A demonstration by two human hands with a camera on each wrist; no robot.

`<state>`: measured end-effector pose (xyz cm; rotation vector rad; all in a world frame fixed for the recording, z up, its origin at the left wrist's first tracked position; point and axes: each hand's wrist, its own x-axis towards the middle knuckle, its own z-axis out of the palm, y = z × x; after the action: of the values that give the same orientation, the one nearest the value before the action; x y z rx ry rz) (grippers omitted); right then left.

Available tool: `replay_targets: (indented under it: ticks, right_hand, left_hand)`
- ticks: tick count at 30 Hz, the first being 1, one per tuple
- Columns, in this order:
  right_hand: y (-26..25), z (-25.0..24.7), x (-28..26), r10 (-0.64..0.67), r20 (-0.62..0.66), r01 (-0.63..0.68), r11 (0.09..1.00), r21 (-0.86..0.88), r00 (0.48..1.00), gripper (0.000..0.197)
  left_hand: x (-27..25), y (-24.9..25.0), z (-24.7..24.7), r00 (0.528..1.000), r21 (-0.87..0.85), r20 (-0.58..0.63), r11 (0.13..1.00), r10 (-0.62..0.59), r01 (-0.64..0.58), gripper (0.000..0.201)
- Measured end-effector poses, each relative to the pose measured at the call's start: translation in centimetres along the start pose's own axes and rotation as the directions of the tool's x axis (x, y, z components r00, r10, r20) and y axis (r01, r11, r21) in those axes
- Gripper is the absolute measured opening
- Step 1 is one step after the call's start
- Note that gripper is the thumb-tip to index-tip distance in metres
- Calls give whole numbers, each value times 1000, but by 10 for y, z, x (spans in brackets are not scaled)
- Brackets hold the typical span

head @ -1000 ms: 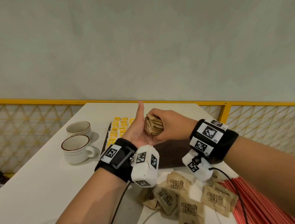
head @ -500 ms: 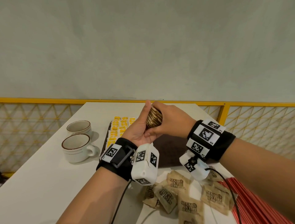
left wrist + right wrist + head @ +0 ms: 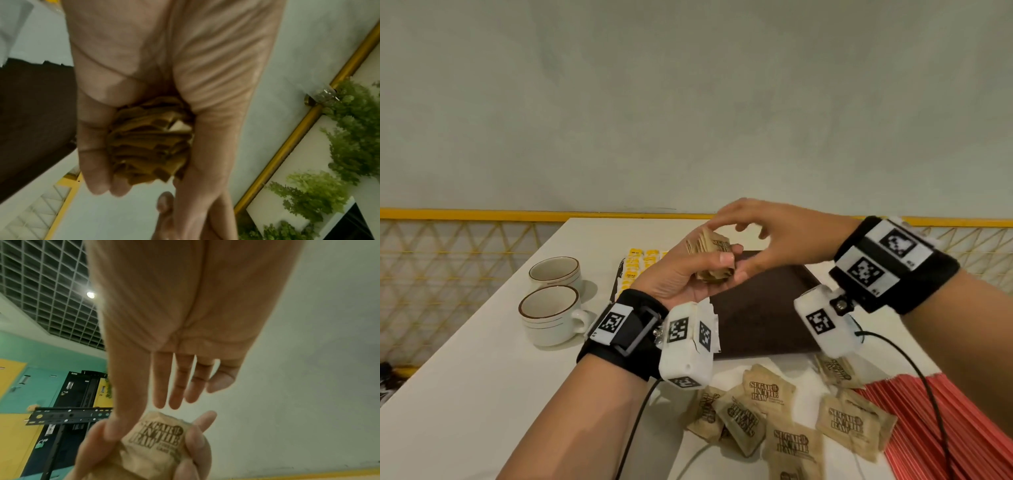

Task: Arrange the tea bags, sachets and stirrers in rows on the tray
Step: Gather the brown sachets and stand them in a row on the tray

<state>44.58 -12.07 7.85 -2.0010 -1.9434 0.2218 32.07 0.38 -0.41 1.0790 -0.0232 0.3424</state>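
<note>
Even soft indoor light, faint shadows beside cups (image 3: pixel 551 301). Right hand (image 3: pixel 774 236) motion-blurred. Wrist views dimmer, grainy, warped at edges; ceiling lamp (image 3: pixel 90 295) glares.

Pale wall (image 3: pixel 688 102) behind white table (image 3: pixel 465 394), yellow lattice railing (image 3: pixel 448 240)

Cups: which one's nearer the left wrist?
The front cup, the one whose handle shows, pointing toward the left wrist. The back cup sits behind it, farther up the table, partly hidden by the front one's rim.
</note>
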Motion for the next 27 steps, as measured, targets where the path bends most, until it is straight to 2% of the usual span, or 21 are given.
replay_targets:
  ticks: [3, 5, 14, 16, 19, 21, 23, 25, 27]
  right_hand:
    - [1, -6, -3, -64, -96, 70, 996, 58, 993, 47]
    - [2, -2, -2, -77, -100, 83, 995, 59, 992, 40]
    - [7, 4, -3, -99, -202, 141, 969, 202, 974, 28]
    - [8, 3, -3, -81, -196, 124, 969, 215, 977, 25]
    - [8, 5, -4, -49, -123, 72, 980, 186, 991, 20]
    - [9, 7, -4, -45, -76, 59, 980, 189, 996, 23]
    - [10, 9, -2, -49, -110, 75, 965, 253, 993, 20]
    - [12, 7, 1, 12, -223, 85, 904, 419, 975, 8]
    - [20, 1, 5, 132, -274, 67, 787, 613, 953, 14]
  left_hand:
    - [0, -2, -2, 998, 74, 43, 996, -52, 48, 79]
    - [1, -2, 0, 995, 106, 71, 993, -65, 58, 85]
    - [-2, 1, 3, 990, 85, 127, 995, -57, 47, 88]
    - [-2, 1, 3, 988, 65, 147, 997, -52, 43, 85]
    - [-1, 1, 2, 987, 45, 158, 999, -37, 30, 82]
    - [0, 2, 2, 993, 46, 114, 999, -28, 23, 91]
    - [1, 4, 4, 1000, 13, 12, 1000, -16, 16, 91]
    - [3, 9, 0, 990, -75, -138, 997, 21, -31, 69]
    - [3, 23, -8, 961, -85, -271, 993, 59, -85, 34]
